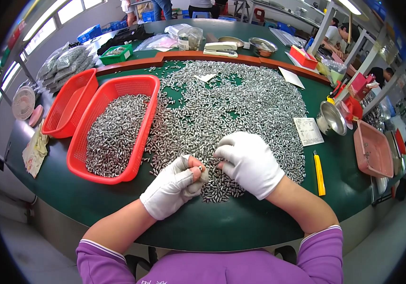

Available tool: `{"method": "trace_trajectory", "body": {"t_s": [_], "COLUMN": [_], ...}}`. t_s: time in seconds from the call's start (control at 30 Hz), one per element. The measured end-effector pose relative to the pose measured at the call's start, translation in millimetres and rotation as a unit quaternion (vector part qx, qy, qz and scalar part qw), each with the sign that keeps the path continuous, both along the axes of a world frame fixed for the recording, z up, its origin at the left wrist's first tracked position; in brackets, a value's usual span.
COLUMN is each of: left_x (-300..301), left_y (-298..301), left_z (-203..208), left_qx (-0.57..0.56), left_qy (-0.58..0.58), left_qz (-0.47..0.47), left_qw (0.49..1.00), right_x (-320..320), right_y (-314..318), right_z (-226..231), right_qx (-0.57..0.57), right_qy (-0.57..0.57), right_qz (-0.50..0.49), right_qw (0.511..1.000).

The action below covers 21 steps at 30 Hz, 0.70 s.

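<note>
A wide spread of small silvery metal parts [240,102] covers the middle of the green table. At its near edge my left hand [174,187], in a white glove with bare fingertips, is closed, with a small metal part pinched between thumb and forefinger. Just to its right, my right hand [250,163], also gloved in white, hovers low over the parts with its fingers curled down. What its fingertips touch or hold is hidden. To the left stands a red perforated basket [77,154] heaped with the same kind of metal parts.
Another red basket [72,102] stands further left, beside filled plastic bags [65,66]. A wooden rail [165,55] borders the pile's far side. At right lie a yellow utility knife [319,175], a paper slip [308,131], a metal bowl [330,118] and a pink basin [373,149].
</note>
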<state>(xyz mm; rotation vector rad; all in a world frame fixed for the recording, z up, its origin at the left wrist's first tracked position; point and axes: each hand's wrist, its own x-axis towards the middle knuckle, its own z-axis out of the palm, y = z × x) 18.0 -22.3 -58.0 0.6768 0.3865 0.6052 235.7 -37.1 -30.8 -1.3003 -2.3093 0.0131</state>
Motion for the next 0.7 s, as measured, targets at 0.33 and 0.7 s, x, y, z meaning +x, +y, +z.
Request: {"method": "trace_trajectory", "body": {"t_s": [0.33,0.7], "left_x": [0.3,-8.5], "left_y": [8.5,6.1], "left_z": [-0.3,23.4], "left_qx": [0.023,0.074], "left_qy": [0.015,0.019], "left_qz": [0.025,0.118], "left_qw": [0.999,0.99], "right_x": [51.9,149.3], "right_y": [-18.3,-132.7], "right_z": [47.2,8.9], "right_qx": [0.034,-0.193], "right_qy": [-0.127,-0.065], "right_qz": [-0.253,-0.531], "right_qw": [0.959,0.822]}}
